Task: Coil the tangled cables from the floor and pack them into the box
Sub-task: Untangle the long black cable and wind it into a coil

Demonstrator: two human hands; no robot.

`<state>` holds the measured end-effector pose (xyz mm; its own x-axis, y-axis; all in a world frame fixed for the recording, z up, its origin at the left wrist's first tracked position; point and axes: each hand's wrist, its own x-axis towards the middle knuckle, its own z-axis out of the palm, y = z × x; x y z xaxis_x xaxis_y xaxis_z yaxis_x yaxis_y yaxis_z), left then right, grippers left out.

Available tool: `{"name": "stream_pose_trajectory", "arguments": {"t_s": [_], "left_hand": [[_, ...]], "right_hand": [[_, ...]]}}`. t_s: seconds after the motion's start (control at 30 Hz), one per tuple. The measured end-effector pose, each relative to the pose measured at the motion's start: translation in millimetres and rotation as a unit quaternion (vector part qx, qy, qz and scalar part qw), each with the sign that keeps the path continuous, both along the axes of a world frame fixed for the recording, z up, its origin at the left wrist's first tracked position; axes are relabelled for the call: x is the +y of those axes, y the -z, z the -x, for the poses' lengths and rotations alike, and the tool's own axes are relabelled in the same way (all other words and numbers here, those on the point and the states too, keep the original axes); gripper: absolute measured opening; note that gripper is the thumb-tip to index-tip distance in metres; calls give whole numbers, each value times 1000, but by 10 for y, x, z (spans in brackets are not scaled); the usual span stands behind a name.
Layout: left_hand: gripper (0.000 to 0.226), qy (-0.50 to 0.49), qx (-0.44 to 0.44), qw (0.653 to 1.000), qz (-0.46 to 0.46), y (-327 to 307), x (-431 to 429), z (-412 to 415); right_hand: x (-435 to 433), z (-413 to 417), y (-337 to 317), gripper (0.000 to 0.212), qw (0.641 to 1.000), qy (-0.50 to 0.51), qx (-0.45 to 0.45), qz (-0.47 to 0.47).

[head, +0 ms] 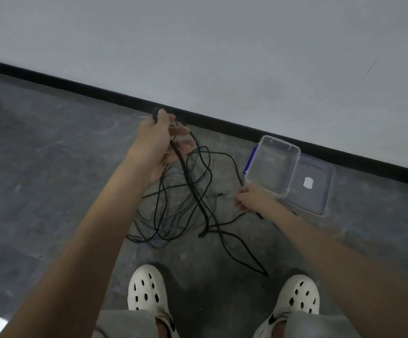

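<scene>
Most of the cables point(193, 191) lie in a loose black tangle on the floor point(52, 167) just ahead of our feet, with several strands lifted up into our left hand point(158, 145). That hand's thumb is clamped over the bunch at the top, while the fingers below are spread and only loosely bent, the strands running across them. Our right hand point(251, 198) is low, just beside the box point(271, 167), with its fingers curled down over a strand near a small plug point(223, 193). It is blurred, so we cannot tell whether it has actually closed on the strand. We judge the cables to be light, limp and a little springy. They are not fragile along their length, but the loops cross one another and will snag if pulled hard. We think it best to take one free end just behind its plug and draw it out slowly, feeding loops into the other hand. The thicker strand looks stiffer and will want wider coils. The clear box stands open and empty near the wall, with a blue latch point(249, 161) on its left side and its lid point(320, 198) lying flat to the right. A white sticker point(308, 183) sits on the lid, and we can read no writing or brand anywhere.
</scene>
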<state>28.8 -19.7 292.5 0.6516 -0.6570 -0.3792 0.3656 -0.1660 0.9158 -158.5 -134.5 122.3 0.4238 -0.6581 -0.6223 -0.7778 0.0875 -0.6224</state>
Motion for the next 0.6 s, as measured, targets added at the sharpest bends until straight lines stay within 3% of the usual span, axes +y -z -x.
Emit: {"name": "stream_pose_trajectory", "arguments": {"t_s": [0.13, 0.33, 0.47, 0.6], "left_hand": [[22, 25, -175, 979, -99, 432, -138, -157], [28, 70, -339, 910, -230, 1317, -211, -594], [31, 49, -387, 873, -293, 1716, -234, -873], [41, 114, -406, 794, -438, 2180, -190, -930]], "right_hand": [[88, -200, 626, 26, 994, -93, 58, 0], [190, -327, 1299, 21, 978, -193, 82, 21], [248, -357, 1645, 13, 978, -192, 75, 20], [352, -361, 1896, 14, 985, -161, 65, 0]]}}
